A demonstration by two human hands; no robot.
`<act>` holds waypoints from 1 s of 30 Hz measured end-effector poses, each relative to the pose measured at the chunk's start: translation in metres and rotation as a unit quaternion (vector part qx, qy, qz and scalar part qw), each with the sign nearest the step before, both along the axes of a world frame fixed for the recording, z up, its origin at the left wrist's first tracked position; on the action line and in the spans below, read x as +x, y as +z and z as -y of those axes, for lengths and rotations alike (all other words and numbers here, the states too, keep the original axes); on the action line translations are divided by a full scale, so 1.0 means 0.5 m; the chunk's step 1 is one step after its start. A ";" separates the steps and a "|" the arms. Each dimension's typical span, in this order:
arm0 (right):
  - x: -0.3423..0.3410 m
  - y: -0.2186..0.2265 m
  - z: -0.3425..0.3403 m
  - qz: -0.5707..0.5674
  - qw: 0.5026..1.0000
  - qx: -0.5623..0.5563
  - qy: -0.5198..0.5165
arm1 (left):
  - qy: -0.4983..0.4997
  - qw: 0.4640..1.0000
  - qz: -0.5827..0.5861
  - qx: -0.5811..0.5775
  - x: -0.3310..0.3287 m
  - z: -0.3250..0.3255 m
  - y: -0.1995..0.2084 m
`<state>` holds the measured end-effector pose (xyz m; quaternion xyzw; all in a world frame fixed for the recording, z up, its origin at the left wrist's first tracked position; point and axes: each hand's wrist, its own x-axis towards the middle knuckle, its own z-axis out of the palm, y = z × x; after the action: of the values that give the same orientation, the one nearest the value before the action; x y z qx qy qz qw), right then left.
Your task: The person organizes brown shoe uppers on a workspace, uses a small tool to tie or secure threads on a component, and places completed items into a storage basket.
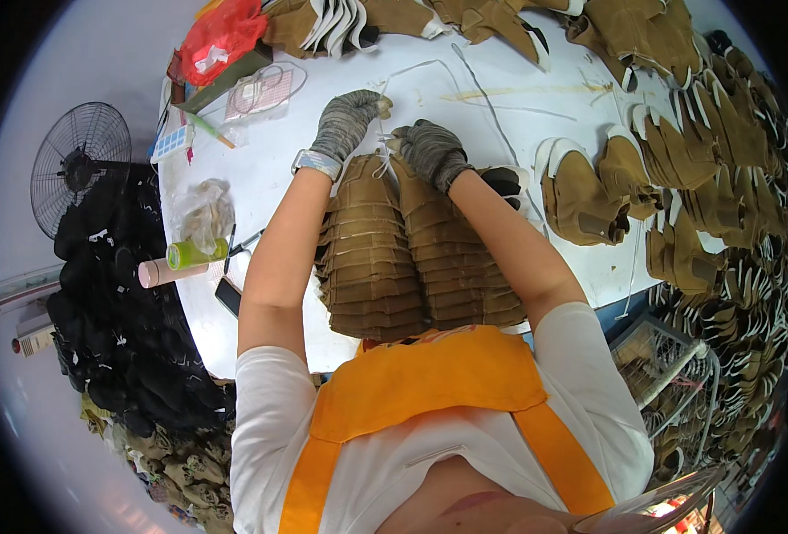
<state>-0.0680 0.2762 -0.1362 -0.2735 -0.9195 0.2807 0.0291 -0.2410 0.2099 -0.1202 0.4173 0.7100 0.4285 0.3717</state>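
Note:
Two side-by-side rows of brown shoe uppers (372, 258) lie overlapped on the white table in front of me. At their far end a thin white string (381, 160) is looped around the tips. Just beyond that end, my left hand (348, 123), in a grey knit glove, is closed with its fingertips pinched on the string. My right hand (431, 153), gloved alike, is closed on the string close to the uppers' tips. The exact grip of its fingers is partly hidden. Another string (494, 107) trails across the table to the right.
More brown uppers with white linings (581, 191) crowd the right side and far edge. A box with a red plastic bag (225, 40), a pink bottle (167, 271), a green tape roll (186, 254) and a phone (228, 295) lie left. A fan (78, 165) stands beyond.

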 end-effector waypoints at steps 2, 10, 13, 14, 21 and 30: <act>-0.003 0.000 -0.002 0.012 1.000 0.016 0.010 | -0.008 1.000 -0.010 -0.009 0.001 -0.005 0.002; -0.002 -0.006 -0.004 -0.018 0.999 0.021 0.033 | -0.020 0.999 -0.031 -0.007 0.004 0.000 0.013; 0.009 0.005 -0.003 -0.011 0.998 0.040 0.051 | -0.008 0.999 -0.046 0.008 0.004 0.000 0.035; 0.012 -0.001 -0.007 -0.015 0.999 0.015 0.028 | 0.000 0.999 -0.047 0.012 0.005 -0.001 0.043; 0.083 -0.008 -0.022 -0.198 0.930 -0.306 -0.056 | 0.008 0.992 0.013 0.123 0.035 0.017 0.105; 0.113 0.105 0.033 -0.298 0.884 -0.354 -0.065 | -0.022 0.984 0.038 0.170 0.117 0.036 0.183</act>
<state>-0.0116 0.2595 -0.0839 -0.2287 -0.6872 0.6530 0.2216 -0.1823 0.1918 -0.0289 0.4733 0.6028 0.5505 0.3311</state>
